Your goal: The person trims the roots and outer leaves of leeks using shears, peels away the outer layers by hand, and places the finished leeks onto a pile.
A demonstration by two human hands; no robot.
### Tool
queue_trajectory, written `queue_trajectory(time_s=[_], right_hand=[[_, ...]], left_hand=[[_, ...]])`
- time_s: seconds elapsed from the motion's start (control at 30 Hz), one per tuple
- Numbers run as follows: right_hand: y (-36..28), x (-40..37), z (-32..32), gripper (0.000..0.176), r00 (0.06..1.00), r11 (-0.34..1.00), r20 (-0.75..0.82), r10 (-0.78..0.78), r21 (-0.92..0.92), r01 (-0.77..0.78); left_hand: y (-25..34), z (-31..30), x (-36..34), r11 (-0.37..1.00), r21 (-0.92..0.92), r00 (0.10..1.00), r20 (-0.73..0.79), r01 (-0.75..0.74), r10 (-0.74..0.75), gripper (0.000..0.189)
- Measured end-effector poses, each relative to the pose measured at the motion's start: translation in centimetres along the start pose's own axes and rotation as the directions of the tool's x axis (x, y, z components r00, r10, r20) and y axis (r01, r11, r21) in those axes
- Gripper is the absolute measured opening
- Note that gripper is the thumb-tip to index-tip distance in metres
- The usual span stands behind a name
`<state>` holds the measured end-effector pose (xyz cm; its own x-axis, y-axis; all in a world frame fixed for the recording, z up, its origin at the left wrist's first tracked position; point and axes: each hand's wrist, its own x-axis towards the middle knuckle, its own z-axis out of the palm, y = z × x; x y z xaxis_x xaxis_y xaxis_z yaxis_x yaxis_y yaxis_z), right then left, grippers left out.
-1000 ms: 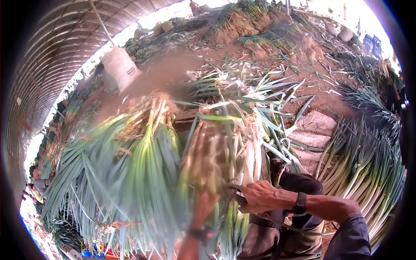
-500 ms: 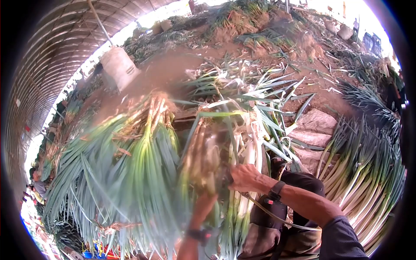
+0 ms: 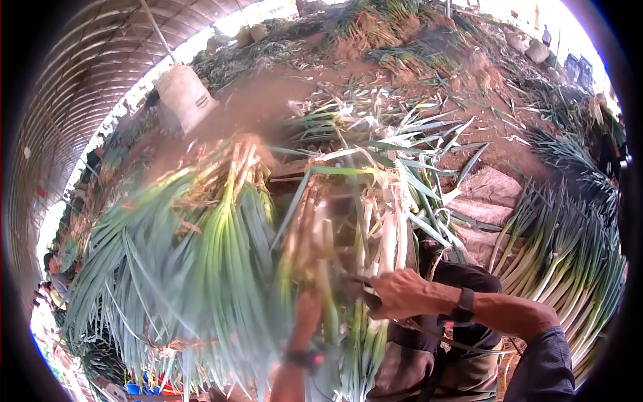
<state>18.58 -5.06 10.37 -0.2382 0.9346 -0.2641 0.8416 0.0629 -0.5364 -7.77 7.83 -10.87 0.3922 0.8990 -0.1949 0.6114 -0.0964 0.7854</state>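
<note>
Both arms reach inward: right hand (image 3: 402, 295) clenches leek bunch (image 3: 376, 234), left hand (image 3: 307, 318) upright, grip unclear

Our left grip (image 3: 307, 315), blurred, is closed low around a bunch of green onions (image 3: 320, 244) held upright, roots up. Our right grip (image 3: 400, 293), a dark watch (image 3: 462, 309) on its wrist, is closed on a dark tool (image 3: 359, 284) whose tip touches the bunch's pale stalks; a thin hose (image 3: 429, 331) trails under the forearm. Just left of the bunch stands a big bundle of green onions (image 3: 201, 268). Well to the right lies a stacked pile of onions (image 3: 566, 258). Trimmed leaves (image 3: 388, 144) litter the dirt floor (image 3: 268, 107), and a white sack (image 3: 184, 97) stands beyond.
</note>
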Motion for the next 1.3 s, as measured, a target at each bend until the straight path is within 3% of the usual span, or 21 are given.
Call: queue_trajectory(time_s=[0.03, 0.1, 0.13, 0.2, 0.27, 0.47, 0.53, 0.6, 0.67, 0.73, 0.8, 0.87, 0.93, 1.03, 1.1, 1.2, 1.3], right_hand=[[-0.5, -1.0, -0.1, 0.057, 1.000, 1.000, 0.019, 0.005, 0.002, -0.005], [-1.0, -1.9, 0.3, 0.054, 0.999, 1.000, 0.031, 0.012, 0.011, -0.013], [-1.0, -2.1, 0.5, 0.054, 0.999, 1.000, 0.037, 0.018, 0.014, -0.019], [-1.1, -2.1, 0.7, 0.054, 0.999, 1.000, 0.046, 0.028, 0.002, -0.029], [-0.9, -2.0, 1.2, 0.054, 1.000, 1.000, 0.012, 0.004, 0.006, -0.004], [-0.8, -0.9, 0.7, 0.055, 1.000, 0.998, -0.014, 0.013, -0.054, -0.013], [-0.5, -0.7, 0.7, 0.061, 0.998, 0.997, -0.031, 0.058, -0.040, -0.059], [-0.5, -0.6, 0.3, 0.069, 0.994, 0.996, -0.066, 0.090, -0.012, -0.091], [-0.5, -0.4, -0.5, 0.080, 0.985, 0.986, -0.038, 0.167, 0.031, -0.166], [0.1, 0.2, -0.4, 0.079, 0.984, 0.986, -0.072, 0.164, 0.018, -0.164], [0.9, 1.1, -0.2, 0.079, 0.984, 0.987, -0.070, 0.161, 0.016, -0.161], [0.6, 1.5, -0.9, 0.080, 0.977, 0.982, -0.105, 0.187, 0.030, -0.185], [0.3, 1.5, -1.0, 0.082, 0.976, 0.989, -0.161, 0.148, 0.008, -0.149], [0.4, 1.6, -0.3, 0.081, 0.975, 0.980, -0.095, 0.199, -0.009, -0.201], [-0.3, 1.3, -0.7, 0.077, 0.983, 0.986, -0.078, 0.166, 0.031, -0.164], [-0.9, 0.8, -0.4, 0.073, 0.994, 0.995, -0.069, 0.084, 0.052, -0.080], [-2.2, 0.3, -0.4, 0.064, 1.000, 0.997, -0.018, 0.018, 0.074, -0.017]], left_hand=[[1.4, -0.4, -0.2, 1.000, 0.002, 0.999, -0.026, 0.024, -0.024, 0.037], [3.7, -0.6, -0.8, 0.975, -0.204, 0.992, -0.075, 0.089, -0.106, 0.037], [1.9, -0.2, -0.1, 0.969, -0.242, 0.995, -0.071, 0.051, -0.070, 0.040], [3.4, -0.2, -0.4, 0.985, -0.090, 0.984, -0.088, 0.145, -0.152, 0.043], [4.7, -0.6, -0.9, 0.989, -0.035, 0.985, -0.094, 0.145, -0.147, 0.047], [-0.4, -0.4, -0.1, 0.982, -0.164, 0.992, 0.066, -0.100, 0.112, 0.059], [0.8, -1.1, -0.5, 0.982, -0.145, 0.979, 0.145, -0.121, 0.142, 0.061], [1.8, -1.4, -1.0, 0.964, -0.255, 0.973, 0.189, -0.078, 0.129, 0.060], [3.3, -1.3, -1.3, 0.981, -0.191, 0.976, 0.209, -0.018, 0.059, 0.058], [6.0, -1.0, -1.3, 0.997, 0.051, 0.982, 0.178, 0.061, -0.069, 0.056], [4.5, 0.2, -0.9, 0.982, 0.126, 0.985, 0.112, -0.144, 0.130, 0.053], [2.3, 1.9, -0.2, 0.926, 0.095, 0.931, 0.043, -0.365, 0.362, 0.052], [6.7, 1.3, -2.0, 0.915, 0.319, 0.965, 0.170, -0.245, 0.199, 0.047], [8.2, 2.5, -3.5, 0.757, 0.569, 0.944, 0.249, -0.322, 0.214, 0.047], [8.1, 2.9, -4.4, 0.595, 0.629, 0.823, 0.134, -0.501, 0.551, 0.048], [8.5, 1.6, -4.2, 0.709, 0.651, 0.902, -0.086, -0.271, 0.424, 0.053], [7.4, -0.7, -4.1, 0.846, 0.533, 0.941, -0.285, -0.002, 0.182, 0.059]])
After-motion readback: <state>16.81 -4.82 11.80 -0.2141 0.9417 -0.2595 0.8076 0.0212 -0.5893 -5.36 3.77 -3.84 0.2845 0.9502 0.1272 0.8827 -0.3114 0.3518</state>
